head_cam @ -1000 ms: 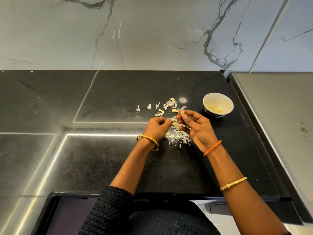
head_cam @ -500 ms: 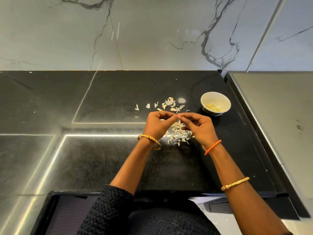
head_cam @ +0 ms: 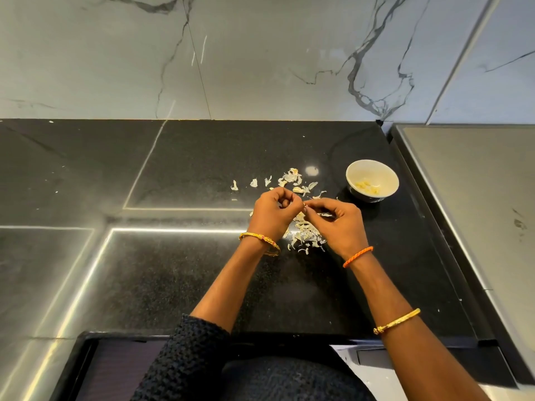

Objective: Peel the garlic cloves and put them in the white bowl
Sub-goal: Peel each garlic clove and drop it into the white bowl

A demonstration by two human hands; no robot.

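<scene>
My left hand [head_cam: 273, 211] and my right hand [head_cam: 337, 221] meet fingertip to fingertip above the black counter. Between them they pinch a small garlic clove [head_cam: 305, 204], mostly hidden by the fingers. A pile of pale garlic skins [head_cam: 304, 235] lies on the counter under and between my hands, and more skins [head_cam: 292, 179] are scattered just beyond them. The white bowl [head_cam: 389, 176] stands to the right of my hands, with a few peeled yellowish cloves [head_cam: 366, 187] in its bottom.
The black stone counter [head_cam: 179, 270] runs left and towards me. A marble wall [head_cam: 260, 53] backs it. A raised grey steel surface [head_cam: 477, 198] borders the counter on the right, close behind the bowl.
My hands have come together; the left hand has moved right to meet the right hand's fingertips, and both now pinch the clove. The bowl has not moved.
</scene>
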